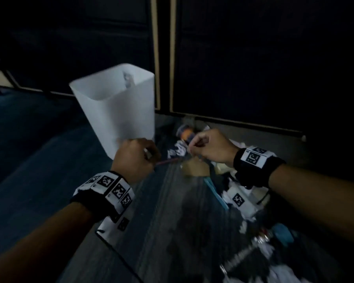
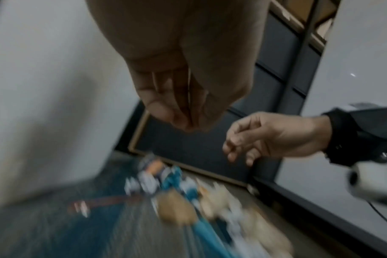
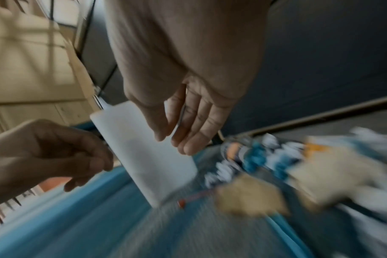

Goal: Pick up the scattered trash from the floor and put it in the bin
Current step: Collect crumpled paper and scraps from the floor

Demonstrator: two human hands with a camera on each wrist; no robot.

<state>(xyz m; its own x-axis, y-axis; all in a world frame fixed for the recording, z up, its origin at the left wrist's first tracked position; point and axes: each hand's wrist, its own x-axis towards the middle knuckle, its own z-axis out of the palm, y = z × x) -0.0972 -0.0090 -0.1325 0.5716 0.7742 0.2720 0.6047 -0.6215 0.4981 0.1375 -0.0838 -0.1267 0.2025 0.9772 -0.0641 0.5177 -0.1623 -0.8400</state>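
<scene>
The white bin stands upright on the floor, with something small and grey inside near its far wall. My left hand hovers by the bin's lower front, fingers bunched and loosely curled, nothing visible in them. My right hand hangs over the trash pile with relaxed fingers, empty. Below the hands lie a brown crumpled paper, a thin red stick and an orange-and-blue wrapper. All views are blurred.
Dark cabinet doors stand right behind the bin and the pile. More paper scraps and wrappers spread down the right side. A blue strip lies among them. Blue carpet lies left of the bin.
</scene>
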